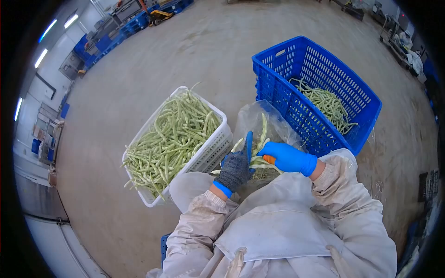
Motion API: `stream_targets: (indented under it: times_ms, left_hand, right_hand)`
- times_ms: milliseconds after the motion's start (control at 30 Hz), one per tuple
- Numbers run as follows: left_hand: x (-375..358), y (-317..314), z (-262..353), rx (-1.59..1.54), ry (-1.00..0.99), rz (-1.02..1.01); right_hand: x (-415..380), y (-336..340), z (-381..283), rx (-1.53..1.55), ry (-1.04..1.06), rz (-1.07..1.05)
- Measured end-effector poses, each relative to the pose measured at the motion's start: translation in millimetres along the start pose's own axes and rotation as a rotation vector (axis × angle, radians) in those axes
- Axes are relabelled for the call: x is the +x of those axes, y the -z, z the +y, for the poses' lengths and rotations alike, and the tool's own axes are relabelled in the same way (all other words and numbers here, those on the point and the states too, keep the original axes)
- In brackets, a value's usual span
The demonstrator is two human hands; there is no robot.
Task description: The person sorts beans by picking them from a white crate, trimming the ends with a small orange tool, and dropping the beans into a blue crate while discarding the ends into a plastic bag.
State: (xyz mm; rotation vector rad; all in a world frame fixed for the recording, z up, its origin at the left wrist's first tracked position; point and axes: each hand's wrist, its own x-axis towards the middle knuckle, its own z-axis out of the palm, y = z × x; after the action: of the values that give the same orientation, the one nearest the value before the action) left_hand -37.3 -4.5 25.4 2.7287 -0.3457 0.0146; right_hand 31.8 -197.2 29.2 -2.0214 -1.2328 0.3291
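My left hand (pixel 235 167), in a grey knit glove over a blue one, is closed around a few long green beans (pixel 264 127). Its blue-tipped index finger points up along them. My right hand (pixel 289 156), in a blue glove, grips a small orange-handled tool (pixel 269 159) right beside the beans; any blade is hidden. Below both hands lies a clear plastic bag (pixel 250 118) with small green bits in it. On the left stands a white crate (pixel 214 141) heaped with green beans (pixel 174 134). To the right, a blue crate (pixel 282 99) holds a smaller pile of beans (pixel 327 105).
My lap, in white work clothes (pixel 278 231), is close below the hands. Far off on the left, blue pallets (pixel 134 25) and a yellow pallet jack (pixel 159 16) line the wall. People in white (pixel 414 60) are beside carts at the far right.
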Motion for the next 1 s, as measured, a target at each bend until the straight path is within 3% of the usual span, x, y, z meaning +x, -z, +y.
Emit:
stream_targets:
  times_ms: [133,200,233,300,433,500,567,633,667,733,767,833,867,933,1000]
  left_hand:
    - [-0.5,6.6,7.6,0.095,-0.001,-0.047]
    - [2.1,5.4,9.0,0.028,0.042,-0.055]
    - [2.9,4.7,9.5,-0.041,0.086,-0.065]
    - [5.3,3.9,9.3,0.003,0.05,-0.048]
    - [9.7,4.8,13.0,0.085,0.016,-0.079]
    - [8.5,3.7,15.6,0.09,0.002,-0.064]
    - [1.1,5.1,17.5,0.098,-0.012,-0.05]
    - [-9.5,19.0,12.1,-0.156,-0.072,0.013]
    - [-12.3,24.7,8.9,-0.247,-0.139,0.025]
    - [-18.8,28.4,7.3,-0.361,-0.215,0.051]
    - [-17.4,31.4,8.2,-0.47,-0.3,0.091]
    - [-14.9,40.5,17.6,-0.446,-0.36,0.13]
    - [-18.4,42.6,21.0,-0.767,-0.216,-0.05]
    - [-18.5,49.0,27.0,-1.071,-0.062,-0.243]
    - [-18.2,49.9,30.1,-1.008,-0.133,-0.217]
  right_hand:
    - [-0.4,-2.3,-4.5,-0.07,-0.063,-0.012]
    - [2.7,-4.2,-14.7,-0.396,-0.123,0.047]
    - [1.5,-10.2,-12.2,-0.396,-0.123,0.049]
    - [0.0,-29.4,1.6,-0.102,-0.165,0.394]
    - [-0.5,-46.4,14.6,0.114,-0.323,0.506]
    - [-1.5,-45.0,15.4,-0.069,-0.285,0.499]
    - [-13.8,-26.1,63.0,-0.398,-0.289,0.49]
    - [-24.5,19.2,75.5,-0.343,-0.658,0.397]
    - [-23.1,34.0,73.2,-0.338,-0.659,0.391]
    - [-28.1,55.6,62.0,-0.565,-0.186,0.501]
    - [-26.4,60.1,46.4,-0.565,-0.192,0.508]
    - [-11.5,60.0,3.8,0.246,-0.125,0.344]
    - [-7.0,62.6,-14.9,0.25,-0.129,0.348]
    - [1.5,66.4,-40.7,0.612,-0.223,-0.063]
    - [6.4,62.7,-43.1,0.659,-0.218,-0.117]
